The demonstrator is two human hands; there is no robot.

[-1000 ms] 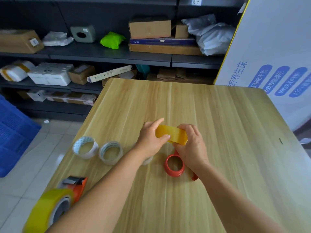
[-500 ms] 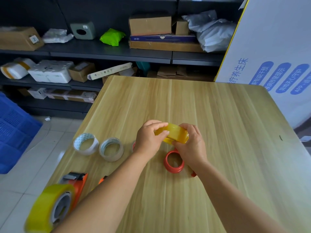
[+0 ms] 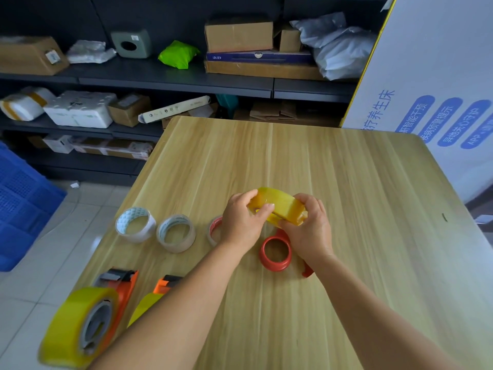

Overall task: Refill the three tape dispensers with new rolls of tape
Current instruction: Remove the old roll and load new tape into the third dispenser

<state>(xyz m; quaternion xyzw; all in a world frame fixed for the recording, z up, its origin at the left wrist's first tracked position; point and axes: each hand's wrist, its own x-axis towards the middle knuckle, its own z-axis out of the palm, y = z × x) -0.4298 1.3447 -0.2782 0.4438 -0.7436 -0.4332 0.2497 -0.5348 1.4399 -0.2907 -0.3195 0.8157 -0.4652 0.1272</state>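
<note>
Both hands hold one yellow tape roll above the wooden table. My left hand grips its left side with the thumb across the front. My right hand grips its right side. Below the roll sits a red dispenser with a bare hub, partly hidden by my right wrist. At the near left edge lies an orange dispenser loaded with yellow tape. A second orange dispenser with yellow tape lies beside it, partly behind my left forearm.
Two empty white tape cores stand on the table's left side, and a third red-printed core is half hidden by my left hand. Shelves with boxes lie beyond the table. A white printed board leans at the right. A blue crate is at the left.
Both hands have lifted and turned the yellow roll slightly; my left thumb now lies across its front. The view has tilted, showing more of the two loaded dispensers.
</note>
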